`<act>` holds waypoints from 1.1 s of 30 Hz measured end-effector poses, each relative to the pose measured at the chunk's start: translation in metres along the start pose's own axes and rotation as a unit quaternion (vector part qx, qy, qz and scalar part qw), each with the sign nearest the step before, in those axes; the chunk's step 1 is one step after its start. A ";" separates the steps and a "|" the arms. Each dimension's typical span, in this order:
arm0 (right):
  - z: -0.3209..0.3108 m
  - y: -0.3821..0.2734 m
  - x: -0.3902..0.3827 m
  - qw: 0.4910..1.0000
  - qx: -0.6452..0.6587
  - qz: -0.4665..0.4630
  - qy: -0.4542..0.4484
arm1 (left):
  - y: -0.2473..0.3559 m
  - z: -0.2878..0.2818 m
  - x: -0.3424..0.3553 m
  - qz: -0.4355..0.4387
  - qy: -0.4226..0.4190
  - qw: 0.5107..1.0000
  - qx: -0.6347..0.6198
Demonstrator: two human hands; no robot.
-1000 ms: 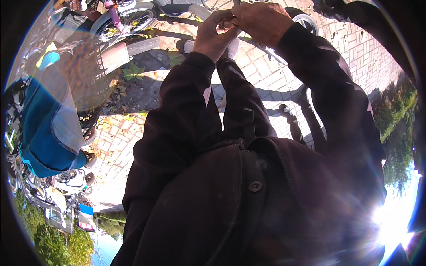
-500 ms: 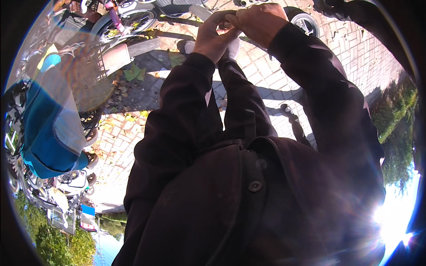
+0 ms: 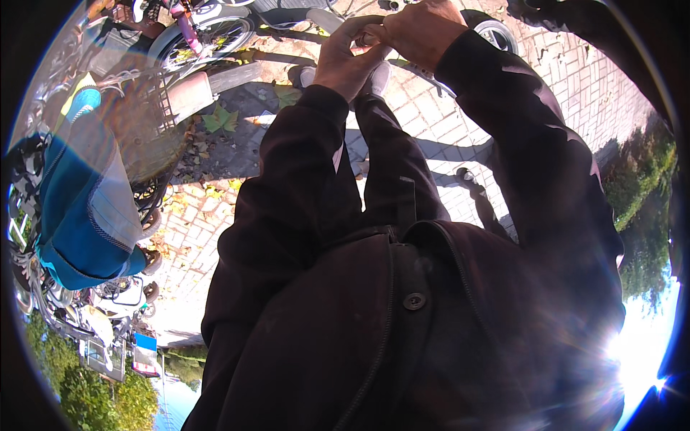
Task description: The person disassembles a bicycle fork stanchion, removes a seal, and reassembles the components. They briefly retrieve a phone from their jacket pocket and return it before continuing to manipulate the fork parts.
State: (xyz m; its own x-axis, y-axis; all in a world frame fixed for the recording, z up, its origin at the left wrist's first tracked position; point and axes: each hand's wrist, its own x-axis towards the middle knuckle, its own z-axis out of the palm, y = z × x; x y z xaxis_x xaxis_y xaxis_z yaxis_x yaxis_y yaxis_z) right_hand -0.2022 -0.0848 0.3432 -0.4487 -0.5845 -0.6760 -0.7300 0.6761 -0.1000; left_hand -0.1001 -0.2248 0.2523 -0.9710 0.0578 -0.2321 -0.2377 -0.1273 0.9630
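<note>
At the upper middle of the head view my two hands meet in front of me, both closed. My left hand (image 3: 346, 63) has its thumb and forefinger curled into a ring, tips against the fingers of the other hand. My right hand (image 3: 422, 34) is bent over with its fingers pinched together, the back of the hand hiding most of them. Whatever lies between the fingertips is too small or hidden to name. Just below the hands a grey shoe (image 3: 377, 77) shows on the ground. Dark sleeves cover both my forearms.
A bicycle wheel (image 3: 228, 34) stands at upper left, and a smaller wheel (image 3: 496, 36) partly shows beyond my right hand. A teal and grey cover (image 3: 68, 230) hangs at left among parked bikes. A large leaf (image 3: 220, 118) lies on the sunlit paving (image 3: 575, 86).
My right hand has risen slightly toward the upper edge. The left hand has barely moved, and the fingertips still meet.
</note>
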 end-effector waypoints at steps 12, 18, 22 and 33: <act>0.022 0.010 0.002 0.988 0.047 -0.059 0.131 | -0.001 0.000 0.001 -0.003 -0.003 1.000 -0.022; 0.012 0.015 -0.014 0.981 0.046 -0.013 0.189 | 0.011 0.001 0.004 -0.022 -0.026 0.999 0.005; 0.038 0.045 -0.033 0.969 0.162 0.114 0.150 | 0.019 0.007 0.001 -0.040 0.022 0.999 0.024; 0.320 0.039 -0.080 0.768 0.549 0.327 0.033 | 0.044 0.001 0.014 -0.001 -0.063 0.989 0.131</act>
State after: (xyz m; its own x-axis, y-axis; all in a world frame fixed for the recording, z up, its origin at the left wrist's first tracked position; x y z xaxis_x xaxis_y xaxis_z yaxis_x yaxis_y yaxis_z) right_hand -0.0303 0.1320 0.1594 -0.5858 0.0453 -0.8092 0.5229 0.7840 -0.3347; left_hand -0.1240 -0.2285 0.2919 -0.9554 0.1831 -0.2317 -0.2095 0.1328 0.9687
